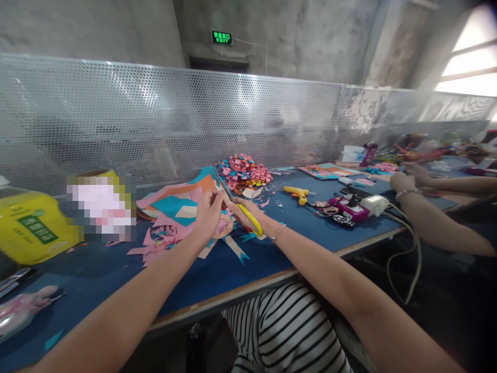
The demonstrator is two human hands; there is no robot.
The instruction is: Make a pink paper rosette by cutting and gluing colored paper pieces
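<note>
My right hand (248,212) is closed round a pair of scissors (252,220) with yellow handles, its blades pointing up and away to the left. Right beside the blades, my left hand (209,210) is pinched; whatever sits between its fingertips is too small to make out. Under and behind the hands lie overlapping paper sheets (176,204) in pink, blue, orange and cream. A cream paper rosette (225,228) with blue-tipped tails is below my fingers, partly hidden. Left of it lies a pink cut-paper piece (155,243). Beyond the hands rises a heap of pink, blue and orange paper cuttings (243,171).
To the right lie a yellow glue gun (298,194), a purple device (349,207) and a white power strip (376,205) with a hanging cable. A yellow package (39,223) stands at left. A perforated metal screen (155,119) backs the table. Another person's hands (404,181) are at far right.
</note>
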